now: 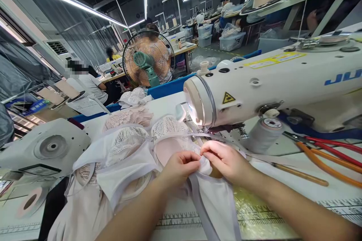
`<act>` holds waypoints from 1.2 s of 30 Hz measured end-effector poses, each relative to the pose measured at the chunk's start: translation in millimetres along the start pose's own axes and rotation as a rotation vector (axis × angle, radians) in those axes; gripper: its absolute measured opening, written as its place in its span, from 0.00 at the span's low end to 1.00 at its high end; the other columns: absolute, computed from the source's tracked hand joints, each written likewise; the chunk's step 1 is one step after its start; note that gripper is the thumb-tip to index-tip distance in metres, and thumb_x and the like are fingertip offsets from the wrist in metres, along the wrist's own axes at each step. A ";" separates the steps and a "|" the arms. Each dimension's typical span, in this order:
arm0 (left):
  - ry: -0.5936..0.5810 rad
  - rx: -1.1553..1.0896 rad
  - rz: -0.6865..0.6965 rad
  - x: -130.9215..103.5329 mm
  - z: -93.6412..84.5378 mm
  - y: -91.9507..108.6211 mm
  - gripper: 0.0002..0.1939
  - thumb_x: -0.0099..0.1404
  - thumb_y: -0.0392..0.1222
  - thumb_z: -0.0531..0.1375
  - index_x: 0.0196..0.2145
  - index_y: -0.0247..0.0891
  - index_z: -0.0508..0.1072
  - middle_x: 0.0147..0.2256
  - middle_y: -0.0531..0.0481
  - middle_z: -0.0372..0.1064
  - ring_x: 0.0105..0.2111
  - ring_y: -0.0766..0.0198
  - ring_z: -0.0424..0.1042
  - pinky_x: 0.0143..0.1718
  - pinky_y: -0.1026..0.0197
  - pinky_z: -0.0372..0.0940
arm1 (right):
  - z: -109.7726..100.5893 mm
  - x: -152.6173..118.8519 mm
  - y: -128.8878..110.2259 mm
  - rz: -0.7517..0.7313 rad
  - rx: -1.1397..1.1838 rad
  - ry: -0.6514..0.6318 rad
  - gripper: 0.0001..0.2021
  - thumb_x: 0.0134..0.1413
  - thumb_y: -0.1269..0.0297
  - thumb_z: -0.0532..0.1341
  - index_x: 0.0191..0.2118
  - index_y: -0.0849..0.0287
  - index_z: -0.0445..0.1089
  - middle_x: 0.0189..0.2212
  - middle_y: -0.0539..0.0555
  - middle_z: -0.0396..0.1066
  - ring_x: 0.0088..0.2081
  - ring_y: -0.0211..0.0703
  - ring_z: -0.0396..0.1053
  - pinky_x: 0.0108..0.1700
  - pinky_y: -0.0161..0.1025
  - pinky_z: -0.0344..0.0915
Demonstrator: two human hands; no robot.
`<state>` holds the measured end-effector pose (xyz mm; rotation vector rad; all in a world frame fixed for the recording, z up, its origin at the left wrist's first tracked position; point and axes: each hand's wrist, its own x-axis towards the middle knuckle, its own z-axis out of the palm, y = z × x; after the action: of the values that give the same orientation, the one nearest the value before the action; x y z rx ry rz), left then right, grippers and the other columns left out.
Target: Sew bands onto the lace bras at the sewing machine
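Observation:
My left hand (180, 165) pinches the edge of a white bra (216, 203) between thumb and fingers. Close beside it, almost touching, my right hand (226, 158) pinches the same bra at a small fold of cloth. Both hands are just in front of the sewing machine head (199, 99), whose lamp is lit; its needle area is partly hidden. A pale lace cup (169, 128) lies under the machine head. To the left of my hands, more white bras (124, 165) with lace cups are heaped on the table.
A grey thread cone (263, 135) stands right of the machine head. Orange-handled pliers (325, 162), red-handled pliers (336, 144) and a wooden-handled tool (301, 174) lie to the right. A printed ruler (181, 221) runs along the front. A fan (148, 60) and seated people are beyond.

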<state>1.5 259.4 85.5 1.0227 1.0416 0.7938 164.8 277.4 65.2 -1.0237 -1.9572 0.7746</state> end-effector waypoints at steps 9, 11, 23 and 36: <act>0.042 0.019 -0.001 1.8 -1.9 -3.9 0.07 0.45 0.39 0.63 0.23 0.32 0.72 0.23 0.51 0.64 0.25 0.69 0.60 0.29 0.65 0.54 | 5.1 -4.1 1.2 -0.073 0.001 0.036 0.08 0.56 0.70 0.48 0.31 0.57 0.63 0.33 0.54 0.67 0.36 0.42 0.65 0.37 0.39 0.63; 0.055 0.008 -0.005 1.9 -1.5 -3.2 0.07 0.45 0.39 0.63 0.22 0.32 0.72 0.23 0.52 0.64 0.24 0.69 0.60 0.28 0.65 0.53 | -1.9 -5.3 -1.7 -0.106 -0.020 0.033 0.08 0.55 0.70 0.49 0.31 0.57 0.64 0.36 0.55 0.66 0.37 0.42 0.65 0.37 0.39 0.63; 0.123 -0.052 -0.010 1.1 0.2 -0.9 0.10 0.42 0.41 0.65 0.21 0.32 0.72 0.22 0.52 0.64 0.24 0.70 0.59 0.27 0.65 0.53 | -18.7 -16.1 -17.1 -0.092 -0.149 -0.250 0.10 0.56 0.66 0.50 0.30 0.57 0.67 0.24 0.52 0.65 0.26 0.39 0.62 0.27 0.35 0.58; 0.110 -0.098 -0.023 0.7 -1.8 -2.4 0.11 0.41 0.41 0.65 0.23 0.31 0.74 0.23 0.50 0.67 0.24 0.68 0.62 0.28 0.63 0.55 | -16.5 -13.9 -16.0 -0.055 -0.185 -0.218 0.10 0.55 0.65 0.51 0.26 0.57 0.66 0.22 0.51 0.63 0.24 0.38 0.60 0.25 0.34 0.57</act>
<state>0.2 259.7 82.8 0.8898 1.0954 0.8819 177.8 260.2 81.3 -1.0228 -2.2684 0.7091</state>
